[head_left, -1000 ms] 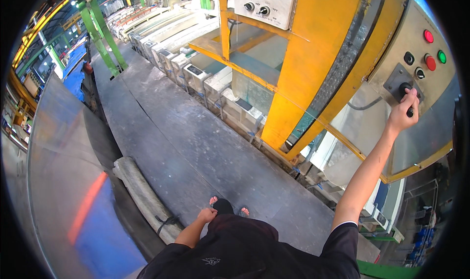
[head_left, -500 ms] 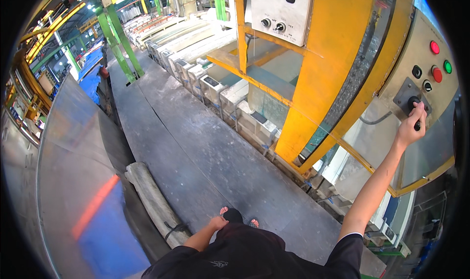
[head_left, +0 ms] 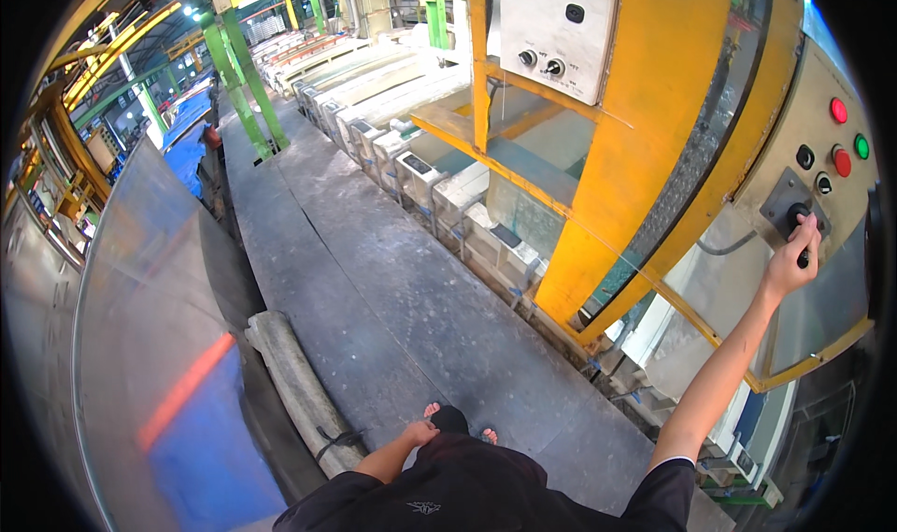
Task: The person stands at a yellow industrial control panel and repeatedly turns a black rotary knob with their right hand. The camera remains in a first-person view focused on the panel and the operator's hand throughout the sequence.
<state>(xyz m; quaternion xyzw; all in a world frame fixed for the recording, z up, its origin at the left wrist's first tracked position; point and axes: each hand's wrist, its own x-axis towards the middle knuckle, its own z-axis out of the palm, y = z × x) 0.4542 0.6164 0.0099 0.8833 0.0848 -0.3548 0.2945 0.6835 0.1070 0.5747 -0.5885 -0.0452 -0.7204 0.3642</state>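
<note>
A grey plate walkway (head_left: 374, 298) is laid diagonally across the view. A yellow steel frame (head_left: 645, 140) is mounted along its right side. Beside the walkway, a row of pale tanks (head_left: 462, 188) is arranged; within the yellow frame, dull green translucent surfaces are seen, but the tank contents cannot be identified. At far right, a beige control panel (head_left: 785, 140) is carried. A white switch box (head_left: 561, 28) is fixed to the frame.

Compared with one second earlier, the frame and panel are displaced rightward and downward in the view, and a black oval switch (head_left: 575, 13) on the box has been brought into view.

The right hand (head_left: 790, 263) is kept wrapped around a black joystick lever (head_left: 804, 259), which is located on the lower part of the panel. The left hand (head_left: 420, 432) is held beside the dark shirt (head_left: 467, 481); whether anything is gripped cannot be told. On the shirt, a small pale emblem is printed. Two red buttons (head_left: 842, 163) and a green button (head_left: 861, 146) are set above the lever. Beside the box's selector knobs (head_left: 555, 68), tiny dark legends are printed.
</note>
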